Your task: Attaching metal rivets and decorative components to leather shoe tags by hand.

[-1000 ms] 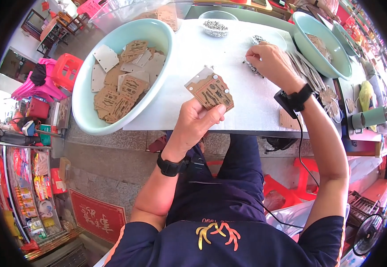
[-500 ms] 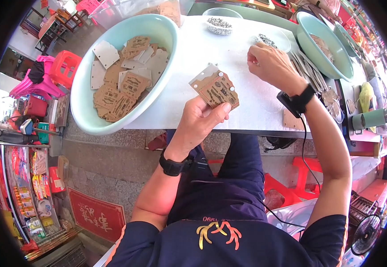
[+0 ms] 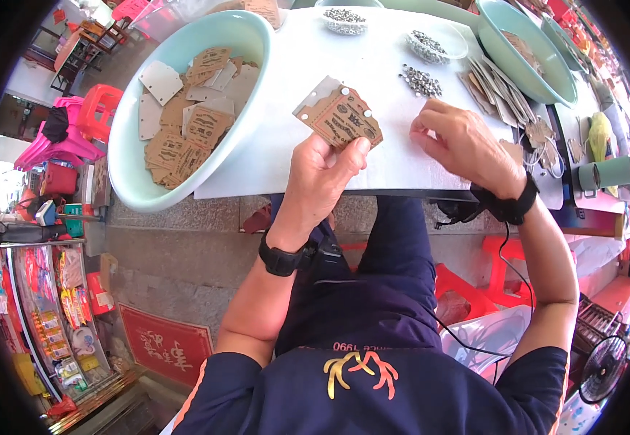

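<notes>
Between the thumb and fingers of my left hand (image 3: 313,177) is a brown printed cardboard piece (image 3: 336,119), with a pale grey layer showing at its upper left. Small round silvery studs sit in it. My right hand (image 3: 467,145) hovers to the right of the card, apart from it. Its thumb and fingertips are pinched together, and whatever they hold is too small or hidden to make out. Just beyond that hand lies a loose heap of small metal pieces (image 3: 422,81) on the white tabletop (image 3: 271,163). A clear tub (image 3: 454,45) behind it holds more of them.
At left stands a large pale-green basin (image 3: 123,163) of cardboard pieces. Another clear tub (image 3: 344,22) of metal pieces is at the back. To the right are a stack of flat cards (image 3: 499,90), a second green basin (image 3: 554,87) and a green flask (image 3: 610,172). A cable (image 3: 505,254) hangs from my right wrist.
My right hand has drawn back toward me from the clear tub, uncovering the heap of metal pieces. My left hand still holds the card. The whole view has shifted slightly.
</notes>
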